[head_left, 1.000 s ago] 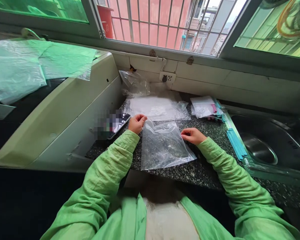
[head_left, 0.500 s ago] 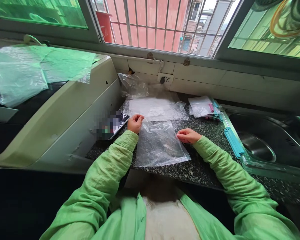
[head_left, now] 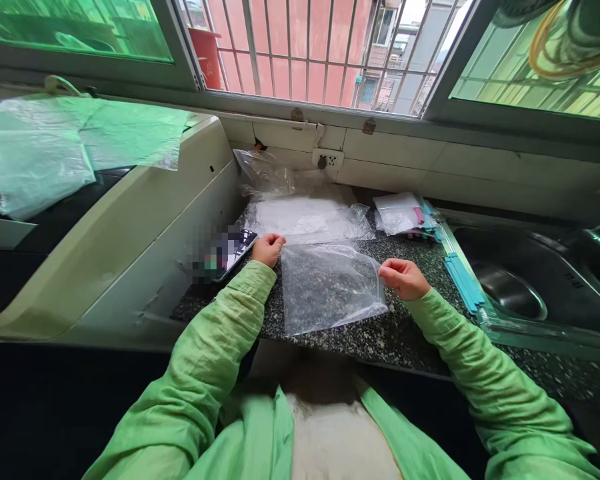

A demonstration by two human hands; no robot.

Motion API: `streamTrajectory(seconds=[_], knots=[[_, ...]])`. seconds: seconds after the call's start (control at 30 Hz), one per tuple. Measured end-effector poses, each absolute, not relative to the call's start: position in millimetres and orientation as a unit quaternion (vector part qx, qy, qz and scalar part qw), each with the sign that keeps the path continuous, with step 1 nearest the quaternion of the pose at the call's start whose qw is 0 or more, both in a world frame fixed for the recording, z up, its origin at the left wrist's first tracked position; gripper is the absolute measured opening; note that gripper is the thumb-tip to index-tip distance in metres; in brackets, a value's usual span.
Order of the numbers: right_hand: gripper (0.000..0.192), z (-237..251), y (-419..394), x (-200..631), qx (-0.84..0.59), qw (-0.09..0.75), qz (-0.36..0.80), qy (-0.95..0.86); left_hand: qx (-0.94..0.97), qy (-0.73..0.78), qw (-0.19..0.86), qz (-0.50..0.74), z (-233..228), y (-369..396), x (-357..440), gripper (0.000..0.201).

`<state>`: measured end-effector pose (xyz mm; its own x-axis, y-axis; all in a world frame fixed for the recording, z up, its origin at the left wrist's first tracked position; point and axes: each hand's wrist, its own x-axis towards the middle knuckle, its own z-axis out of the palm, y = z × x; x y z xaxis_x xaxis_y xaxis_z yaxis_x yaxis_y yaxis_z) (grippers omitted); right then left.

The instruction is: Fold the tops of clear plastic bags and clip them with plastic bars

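Nearest, a clear bag (head_left: 333, 287) lies flat on the speckled table (head_left: 410, 340), between two green sleeves. Both hands grip it at its far corners: the left hand (head_left: 269, 249) is curled shut on the left corner, the right hand (head_left: 403, 277) pinches the right corner between thumb and fingertips.

The change over the last second is in the bag's shape. A second ago its mouth was bunched and raised by the left hand, and the right hand sat closer in; half a second ago the bag looked narrower and more crumpled. Now the right hand has moved outward to the right, the left has stayed almost where it was, and the plastic is drawn taut and wide, with its top edge running nearly straight from hand to hand. As a judgement, the bag is being spread and flattened, and that spreading looks about complete; it appears empty, though the speckle showing through makes this hard to tell.

Just left of the left hand lies a phone (head_left: 235, 248). Beyond the bag lies a stack of more clear bags (head_left: 305, 217), with a small pile of packets (head_left: 403, 212) to the right and blue strips (head_left: 461, 283) along the sink (head_left: 530, 280). Farthest is the barred window (head_left: 305, 47)
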<state>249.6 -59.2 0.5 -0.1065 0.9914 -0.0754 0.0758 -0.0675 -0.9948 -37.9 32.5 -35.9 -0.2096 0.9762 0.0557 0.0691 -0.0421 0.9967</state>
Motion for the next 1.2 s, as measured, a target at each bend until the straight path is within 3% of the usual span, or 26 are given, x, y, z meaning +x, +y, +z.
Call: streamTrajectory(seconds=[0.27,0.4,0.6,0.87,1.2], knots=[[0.031,14,-65,246,-0.477,0.468,0.523,-0.53,0.439,0.475,0.44,0.623,-13,24,-35,0.021],[0.042,22,-55,243,-0.458,0.453,0.588,-0.489,0.495,0.379,0.372,0.688,21,10,-38,0.029],[0.05,41,-38,229,-0.456,0.458,0.558,-0.521,0.631,0.278,0.203,0.695,62,-23,-46,0.021],[0.034,63,-44,220,-0.446,0.498,0.441,-0.599,0.716,0.252,0.031,0.65,58,-83,-60,0.002],[0.013,54,-86,226,-0.4,0.453,0.304,-0.736,0.79,0.253,-0.046,0.557,35,-139,-87,0.022]])
